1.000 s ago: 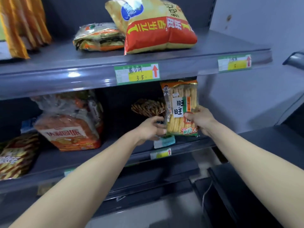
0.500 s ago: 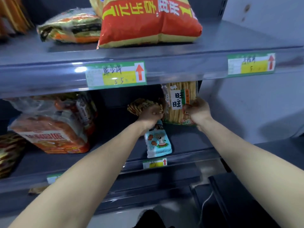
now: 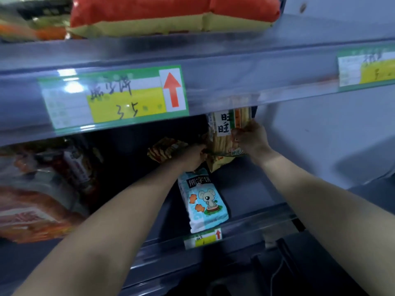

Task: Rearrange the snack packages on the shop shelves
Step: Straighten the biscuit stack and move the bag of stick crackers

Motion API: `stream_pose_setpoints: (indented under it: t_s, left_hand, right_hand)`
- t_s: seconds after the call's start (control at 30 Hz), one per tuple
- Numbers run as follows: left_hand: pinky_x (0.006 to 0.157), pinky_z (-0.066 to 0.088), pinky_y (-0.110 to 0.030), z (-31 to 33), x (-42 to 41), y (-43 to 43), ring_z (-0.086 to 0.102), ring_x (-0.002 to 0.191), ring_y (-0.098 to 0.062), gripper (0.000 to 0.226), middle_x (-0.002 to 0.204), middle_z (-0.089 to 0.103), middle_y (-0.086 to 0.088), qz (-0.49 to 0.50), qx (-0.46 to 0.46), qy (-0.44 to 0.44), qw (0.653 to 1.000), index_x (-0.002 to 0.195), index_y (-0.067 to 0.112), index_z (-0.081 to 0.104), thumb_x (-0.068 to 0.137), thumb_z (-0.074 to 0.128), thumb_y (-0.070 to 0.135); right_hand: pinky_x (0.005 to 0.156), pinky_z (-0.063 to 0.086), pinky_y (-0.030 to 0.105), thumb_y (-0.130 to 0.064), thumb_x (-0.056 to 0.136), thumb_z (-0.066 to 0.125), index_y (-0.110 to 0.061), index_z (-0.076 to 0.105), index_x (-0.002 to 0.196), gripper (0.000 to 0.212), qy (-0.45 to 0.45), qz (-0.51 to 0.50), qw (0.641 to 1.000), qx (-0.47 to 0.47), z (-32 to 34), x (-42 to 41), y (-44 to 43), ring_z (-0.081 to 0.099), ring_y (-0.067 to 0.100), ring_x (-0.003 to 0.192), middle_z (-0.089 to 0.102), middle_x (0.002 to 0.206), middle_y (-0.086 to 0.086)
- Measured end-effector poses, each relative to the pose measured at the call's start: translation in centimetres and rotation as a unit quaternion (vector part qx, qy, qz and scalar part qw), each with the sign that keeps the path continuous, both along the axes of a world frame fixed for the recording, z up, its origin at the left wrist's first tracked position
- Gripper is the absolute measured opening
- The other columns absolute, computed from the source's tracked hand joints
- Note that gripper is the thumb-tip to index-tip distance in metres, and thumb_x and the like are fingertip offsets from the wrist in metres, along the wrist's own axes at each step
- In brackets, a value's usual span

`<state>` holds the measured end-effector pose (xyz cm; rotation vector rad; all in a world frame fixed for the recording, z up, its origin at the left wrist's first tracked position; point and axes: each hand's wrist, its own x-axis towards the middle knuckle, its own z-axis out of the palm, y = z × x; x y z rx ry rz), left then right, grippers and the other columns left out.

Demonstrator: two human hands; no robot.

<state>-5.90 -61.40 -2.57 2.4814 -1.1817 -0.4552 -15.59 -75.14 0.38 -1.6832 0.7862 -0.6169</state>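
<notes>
The left hand [image 3: 192, 158] and right hand [image 3: 252, 139], grip clamped, hold the cracker pack [image 3: 222, 133] upright on the shelf [image 3: 250, 189].

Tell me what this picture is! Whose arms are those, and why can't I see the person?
There is no machine here. A person wears a camera on their head, so you see what they see: their own arms reaching out to grey shop shelves. The left hand and the right hand both grip a cracker pack, held upright near the back of the lower shelf. In front of it a blue biscuit pack with a cartoon animal lies flat. A brown pack sits beside the left hand. On the upper shelf rests a red and yellow bag, above a price label with a red arrow.
</notes>
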Motion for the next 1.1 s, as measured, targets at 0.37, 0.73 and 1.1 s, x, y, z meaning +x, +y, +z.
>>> stream_pose_setpoints:
  t_s: [0.37, 0.73, 1.1]
  left_hand:
    - [0.099, 0.039, -0.030, -0.8, 2.3, 5.9, 0.046, 0.125, -0.030, 0.043, 0.139, 0.048, -0.014, 0.175, -0.065, -0.008, 0.982, 0.137, 0.008, 0.043, 0.099, 0.044, 0.027]
    - [0.090, 0.044, -0.030, -2.3, 4.0, 5.5, 0.055, 0.114, -0.026, 0.038, 0.127, 0.058, -0.011, 0.300, -0.259, 0.155, 0.905, 0.123, 0.005, 0.053, 0.088, 0.064, 0.015]
    - [0.085, 0.038, -0.024, -2.6, 4.7, 4.1, 0.051, 0.118, -0.025, 0.043, 0.131, 0.055, -0.010, 0.305, -0.277, 0.103, 0.905, 0.126, 0.009, 0.050, 0.086, 0.065, 0.013]
  right_hand:
    - [0.051, 0.049, 0.017, -0.001, 0.089, 0.060, -0.011, 0.054, 0.099, 0.017, -0.022, 0.120, 0.991, 0.049, -1.0, 4.1, 4.4, 0.060, 0.013, 0.079, 0.062, 0.094, 0.002]
    - [0.090, 0.041, 0.024, -0.011, 0.093, 0.051, -0.015, 0.053, 0.133, 0.040, 0.131, 0.133, 0.979, -0.083, -3.2, 8.5, 5.5, 0.056, 0.026, 0.116, 0.061, 0.127, 0.007]
    - [0.079, 0.045, 0.030, -0.015, 0.092, 0.053, -0.009, 0.059, 0.119, 0.028, 0.228, 0.098, 0.958, -0.146, -4.9, 8.8, 4.5, 0.058, 0.032, 0.108, 0.062, 0.119, 0.016]
